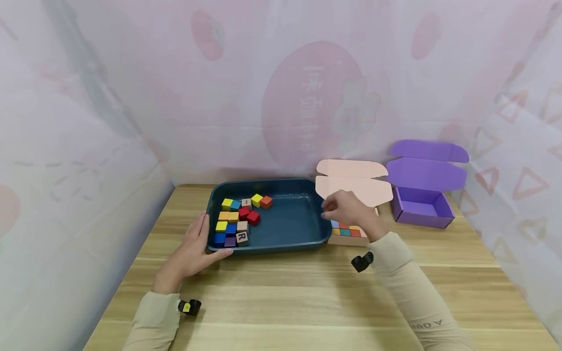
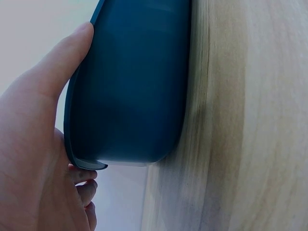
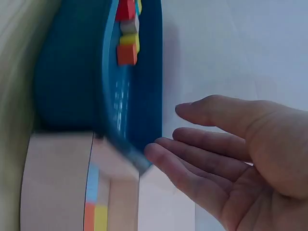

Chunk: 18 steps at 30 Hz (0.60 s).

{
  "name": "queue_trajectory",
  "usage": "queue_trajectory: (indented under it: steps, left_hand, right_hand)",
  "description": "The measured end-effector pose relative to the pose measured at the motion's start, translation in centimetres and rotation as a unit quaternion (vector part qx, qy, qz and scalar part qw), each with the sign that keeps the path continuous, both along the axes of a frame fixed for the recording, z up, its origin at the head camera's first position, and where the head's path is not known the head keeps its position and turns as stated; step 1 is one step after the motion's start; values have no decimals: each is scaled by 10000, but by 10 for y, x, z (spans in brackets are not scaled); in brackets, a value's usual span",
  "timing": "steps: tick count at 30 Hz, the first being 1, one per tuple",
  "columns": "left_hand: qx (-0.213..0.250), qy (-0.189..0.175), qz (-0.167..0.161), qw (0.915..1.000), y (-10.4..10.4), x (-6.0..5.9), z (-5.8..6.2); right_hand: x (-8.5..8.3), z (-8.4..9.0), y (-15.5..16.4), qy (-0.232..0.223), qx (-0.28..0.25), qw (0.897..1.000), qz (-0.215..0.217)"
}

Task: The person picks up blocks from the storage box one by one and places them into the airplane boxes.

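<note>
Left hand (image 1: 193, 251) flat and relaxed against the near-left corner of the dark teal tray (image 1: 303, 241), colored cubes (image 1: 239, 219) bunched at the tray's left end, right hand (image 1: 349, 209) empty, fingers loose, hovering over the pink box (image 1: 347, 240) of cubes at the tray's right edge, purple box (image 1: 421, 207) near the bench's (image 1: 285, 292) far-right corner.

The left hand (image 1: 193, 248) lies flat with straight, relaxed fingers against the near-left corner of the dark blue plastic tray (image 1: 307, 195), the thumb (image 2: 67, 57) pressing on its rim, and its forearm in a beige sleeve (image 1: 153, 317) comes from below. The right hand (image 1: 347, 209) hangs in the air just beside the right edge of this tray, palm open and fingers (image 3: 192, 163) loosely bent, holding nothing. Its beige-sleeved forearm (image 1: 412, 297) goes back toward the lower right.
</note>
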<state>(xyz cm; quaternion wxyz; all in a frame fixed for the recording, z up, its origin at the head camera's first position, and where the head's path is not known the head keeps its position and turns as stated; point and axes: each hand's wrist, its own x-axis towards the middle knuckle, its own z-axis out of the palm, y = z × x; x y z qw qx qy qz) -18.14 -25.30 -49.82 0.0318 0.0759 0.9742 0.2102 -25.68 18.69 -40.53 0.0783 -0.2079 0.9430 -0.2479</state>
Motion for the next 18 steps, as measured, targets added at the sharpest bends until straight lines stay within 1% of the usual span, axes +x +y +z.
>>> queue_trajectory:
  steps: [4, 8, 12, 18]
  left_hand:
    - [-9, 11, 3, 10000, -2, 0, -1]
    - [23, 43, -2, 10000, -2, -1, -2]
    - [35, 55, -7, 10000, -1, 0, -1]
    - [68, 63, 4, 10000, -1, 1, 0]
  right_hand:
    - [-2, -1, -38, 109, -173, 9988, 455]
    - [-5, -6, -73, 133, -263, 9979, 575]
    - [-8, -16, -105, 199, -298, 9981, 497]
    - [-13, -38, -143, 36, -619, 9977, 257]
